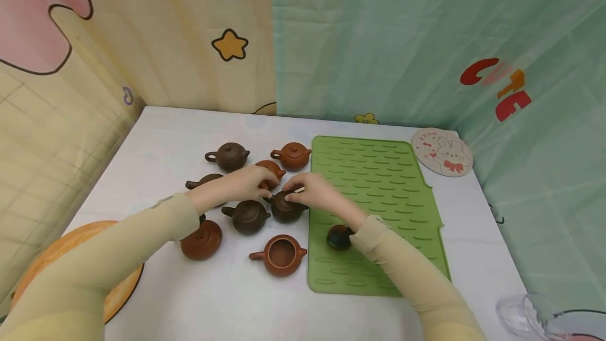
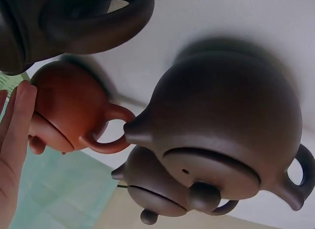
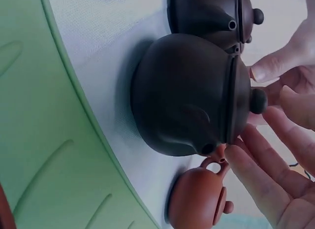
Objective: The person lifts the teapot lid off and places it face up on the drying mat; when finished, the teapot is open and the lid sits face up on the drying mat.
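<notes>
A dark brown teapot (image 1: 286,208) stands beside the green mat, its knobbed lid (image 3: 241,98) on. Above that lid the right hand (image 1: 314,191) reaches in, fingertips at the lid's edge and thumb beside the knob, with a gap showing around the knob. From the other side comes the left hand (image 1: 251,182), its thumb close to the lid's far edge in the right wrist view. In the left wrist view its straight fingers (image 2: 17,125) overlap an orange-red teapot (image 2: 69,106). Another dark teapot (image 1: 248,217) sits just left of the first.
A lidless reddish teapot (image 1: 281,255) stands in front. Several more teapots surround the hands, including an orange one (image 1: 293,156) behind. On the green mat (image 1: 374,172) lies a dark glossy round thing (image 1: 339,237), partly behind the right sleeve. A rabbit coaster (image 1: 442,151) lies back right.
</notes>
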A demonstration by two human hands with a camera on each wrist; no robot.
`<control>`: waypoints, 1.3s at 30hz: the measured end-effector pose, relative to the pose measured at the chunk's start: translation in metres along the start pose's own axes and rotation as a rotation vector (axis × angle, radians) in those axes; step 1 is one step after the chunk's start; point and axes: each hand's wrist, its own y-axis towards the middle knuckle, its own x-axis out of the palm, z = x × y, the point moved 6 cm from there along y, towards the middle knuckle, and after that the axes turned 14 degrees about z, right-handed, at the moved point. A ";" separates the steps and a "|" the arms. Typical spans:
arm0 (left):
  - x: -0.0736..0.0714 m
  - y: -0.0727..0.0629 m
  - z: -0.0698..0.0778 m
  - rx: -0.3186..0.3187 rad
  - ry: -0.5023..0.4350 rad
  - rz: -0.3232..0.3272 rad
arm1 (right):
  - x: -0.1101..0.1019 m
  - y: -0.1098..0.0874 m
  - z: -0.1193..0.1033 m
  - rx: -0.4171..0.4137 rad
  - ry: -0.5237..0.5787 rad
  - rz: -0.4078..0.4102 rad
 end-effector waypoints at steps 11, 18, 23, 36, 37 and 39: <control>0.015 0.004 -0.009 -0.005 0.018 -0.037 | 0.007 0.002 -0.003 -0.016 -0.100 0.022; 0.018 0.006 -0.012 -0.005 -0.012 -0.016 | 0.007 0.001 -0.005 -0.023 -0.126 0.033; 0.018 0.007 -0.013 -0.024 0.000 -0.020 | 0.008 0.001 -0.007 -0.035 -0.159 0.026; 0.019 0.005 -0.013 -0.042 -0.007 -0.031 | -0.002 -0.003 0.006 0.053 0.055 0.042; 0.019 0.005 -0.013 -0.039 -0.010 -0.029 | -0.005 -0.004 0.011 0.084 0.108 0.049; 0.018 0.005 -0.012 -0.032 -0.011 -0.025 | -0.014 -0.006 0.024 0.159 0.203 0.065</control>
